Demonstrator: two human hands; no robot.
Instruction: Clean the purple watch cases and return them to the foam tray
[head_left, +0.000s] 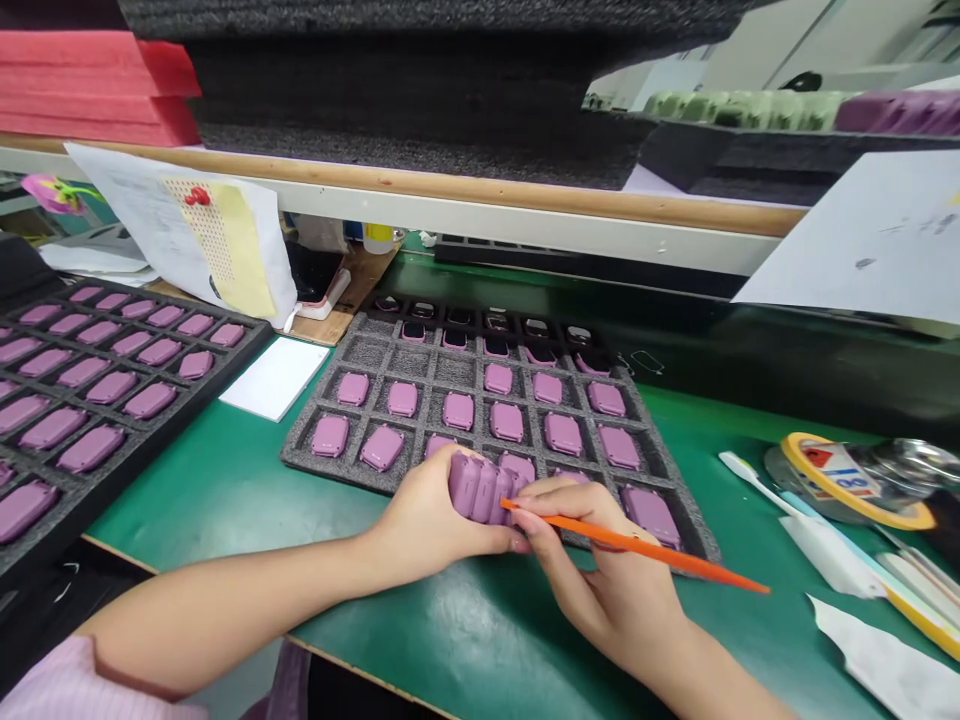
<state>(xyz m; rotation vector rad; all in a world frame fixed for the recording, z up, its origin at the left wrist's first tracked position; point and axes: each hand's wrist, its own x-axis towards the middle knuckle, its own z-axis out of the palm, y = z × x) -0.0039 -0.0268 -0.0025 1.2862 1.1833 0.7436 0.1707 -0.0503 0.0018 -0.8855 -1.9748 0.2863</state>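
A: Left hand [427, 508]?
B: Curled around a row of purple cases [480, 492], side by side — above the near edge of the grey foam tray [409, 363].
A: Right hand [611, 570]?
B: Pinching an orange stick [660, 553], one end at the row — contact uncertain. Tray on green bench [300, 540].

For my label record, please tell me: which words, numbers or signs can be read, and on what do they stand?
"18": on the white label at right.
Red mark on that label: too small to read.
Upper-left sheet and upper-right sheet: marks too blurred.
Purple cases: faint marks, too small.
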